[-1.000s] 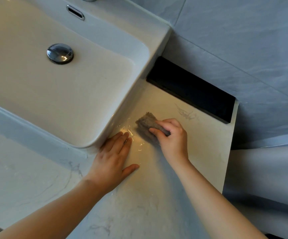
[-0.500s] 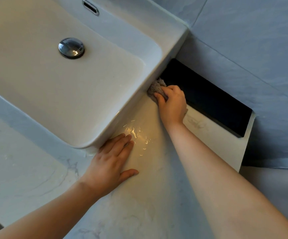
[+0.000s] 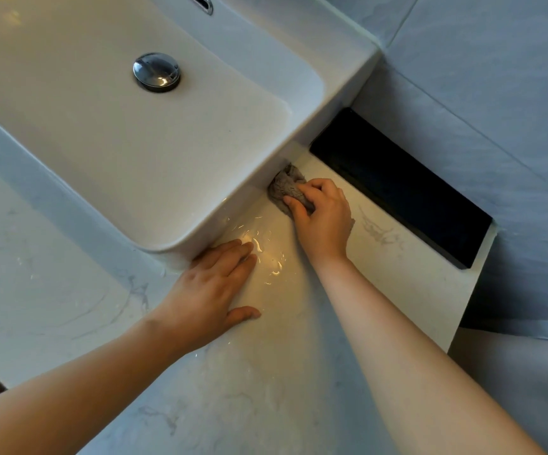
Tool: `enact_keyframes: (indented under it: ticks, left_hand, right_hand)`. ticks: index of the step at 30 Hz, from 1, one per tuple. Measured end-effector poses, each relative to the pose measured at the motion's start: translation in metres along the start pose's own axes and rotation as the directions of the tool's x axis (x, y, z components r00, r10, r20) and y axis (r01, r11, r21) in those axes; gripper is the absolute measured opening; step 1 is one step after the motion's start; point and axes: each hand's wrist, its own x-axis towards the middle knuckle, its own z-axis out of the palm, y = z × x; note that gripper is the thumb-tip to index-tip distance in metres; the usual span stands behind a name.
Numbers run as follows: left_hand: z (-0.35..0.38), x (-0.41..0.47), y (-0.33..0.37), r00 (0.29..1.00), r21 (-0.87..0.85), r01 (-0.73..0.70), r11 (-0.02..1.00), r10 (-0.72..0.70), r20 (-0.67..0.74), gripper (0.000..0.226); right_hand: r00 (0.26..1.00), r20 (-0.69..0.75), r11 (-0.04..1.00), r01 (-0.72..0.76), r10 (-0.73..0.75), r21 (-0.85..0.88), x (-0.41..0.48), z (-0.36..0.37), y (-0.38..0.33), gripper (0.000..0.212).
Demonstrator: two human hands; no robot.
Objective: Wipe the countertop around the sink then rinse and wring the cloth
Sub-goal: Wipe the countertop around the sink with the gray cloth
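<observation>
My right hand (image 3: 323,221) grips the grey, bunched-up cloth (image 3: 286,187) against the sink (image 3: 252,192) wall; my left hand (image 3: 213,287) lies flat, fingers straight.

a bathroom. a white ceramic basin (image 3: 101,142) with a chrome pop-up drain plug (image 3: 157,72) and an overflow slot (image 3: 202,2) sits on a marble-look countertop (image 3: 52,290). large grey wall tiles (image 3: 479,77) rise behind it.

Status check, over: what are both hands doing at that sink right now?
Right hand grips grey cloth against the sink side. Left hand flat on wet countertop. Black strip just beyond the cloth.
</observation>
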Motion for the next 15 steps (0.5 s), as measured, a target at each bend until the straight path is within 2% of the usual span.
enact_keyframes:
  ticks: [4,9,13,15]
  left_hand:
    - [-0.005,-0.02,0.005,1.0,-0.063,0.019,0.998,-0.019,0.005,0.077]
    - [-0.008,-0.059,0.016,0.986,-0.121,0.149,0.981,-0.158,-0.063,0.068]
    - [0.0,-0.066,0.011,0.976,-0.083,0.203,0.976,-0.208,-0.064,0.068]
    - [0.005,-0.067,0.008,0.978,-0.072,0.199,0.977,-0.203,-0.057,0.068]
  right_hand:
    - [0.999,0.023,0.999,0.032,-0.032,-0.005,-0.023,-0.002,-0.006,0.025]
    - [0.99,0.108,0.992,0.075,-0.087,0.105,-0.056,-0.013,-0.013,0.023]
    - [0.968,0.248,0.969,-0.019,-0.044,0.246,-0.077,-0.03,-0.025,0.018]
    - [0.985,0.173,0.952,-0.058,0.005,0.302,-0.071,-0.042,-0.029,0.014]
